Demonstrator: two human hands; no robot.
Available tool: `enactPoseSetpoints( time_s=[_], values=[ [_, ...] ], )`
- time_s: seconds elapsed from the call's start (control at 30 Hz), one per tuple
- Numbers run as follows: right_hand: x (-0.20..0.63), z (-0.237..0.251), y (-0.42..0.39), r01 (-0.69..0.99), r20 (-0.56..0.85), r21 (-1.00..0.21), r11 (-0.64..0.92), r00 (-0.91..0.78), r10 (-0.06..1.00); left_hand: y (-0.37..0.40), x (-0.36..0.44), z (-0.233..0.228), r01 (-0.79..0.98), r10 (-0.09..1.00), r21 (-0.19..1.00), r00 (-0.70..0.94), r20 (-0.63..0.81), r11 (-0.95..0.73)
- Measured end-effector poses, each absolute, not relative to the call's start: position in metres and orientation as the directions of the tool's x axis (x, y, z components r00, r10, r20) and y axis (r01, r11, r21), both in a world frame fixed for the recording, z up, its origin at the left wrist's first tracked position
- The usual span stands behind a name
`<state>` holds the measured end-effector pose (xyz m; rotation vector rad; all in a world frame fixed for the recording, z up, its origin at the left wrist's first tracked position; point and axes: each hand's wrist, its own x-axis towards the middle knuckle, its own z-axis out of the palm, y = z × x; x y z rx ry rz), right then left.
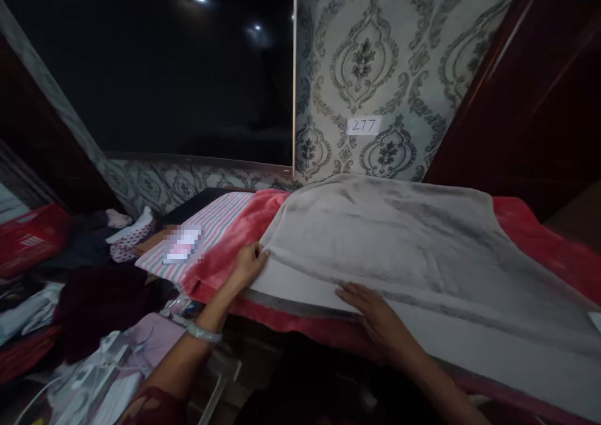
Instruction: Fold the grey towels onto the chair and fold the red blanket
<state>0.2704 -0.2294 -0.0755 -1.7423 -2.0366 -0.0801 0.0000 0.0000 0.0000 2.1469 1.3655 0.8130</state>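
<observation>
A grey fleece cloth (375, 231) is spread in front of me, with soft creases across it. Along its near edge shows a smooth white strip (293, 285), whose kind I cannot make out. My left hand (250, 264) has its fingers pinched on the left edge of the grey cloth. Flat on the cloth's near edge and the white strip rests my right hand (369, 306), fingers stretched out. Red fleece (228, 243) lies under the grey cloth and shows at the left, the front and the far right.
A striped cloth (218, 215) lies left of the red fleece, with a blurred-out item (183, 245) on it. Behind are a large black screen (164, 68) and a patterned wall with a paper marked 277 (364, 125). Clothes and a white power strip (101, 368) crowd the left.
</observation>
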Motion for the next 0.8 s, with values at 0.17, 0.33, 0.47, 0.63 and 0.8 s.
enactPoseSetpoints(
  time_s=[0.17,0.33,0.47,0.63,0.8],
  values=[
    [0.255,-0.065,-0.224,0.966,0.537,-0.151,0.208,-0.097,0.838,0.015,-0.008,0.019,0.631,0.901,0.643,0.292,0.320,-0.433],
    [0.242,-0.105,-0.218,0.966,0.461,-0.129,0.224,-0.141,0.876,0.019,-0.020,-0.025,0.712,0.951,0.635,0.270,0.149,-0.301],
    [0.248,-0.114,-0.220,0.955,0.442,-0.153,0.255,-0.165,0.882,0.022,-0.026,-0.044,0.705,0.947,0.638,0.287,0.143,-0.310],
    [0.256,-0.114,-0.222,0.938,0.436,-0.216,0.270,-0.155,0.886,0.037,-0.017,-0.031,0.665,0.936,0.664,0.307,0.174,-0.342],
    [0.256,-0.117,-0.221,0.932,0.445,-0.239,0.272,-0.143,0.884,0.066,0.019,-0.016,0.633,0.937,0.708,0.328,0.119,-0.312]
  ],
)
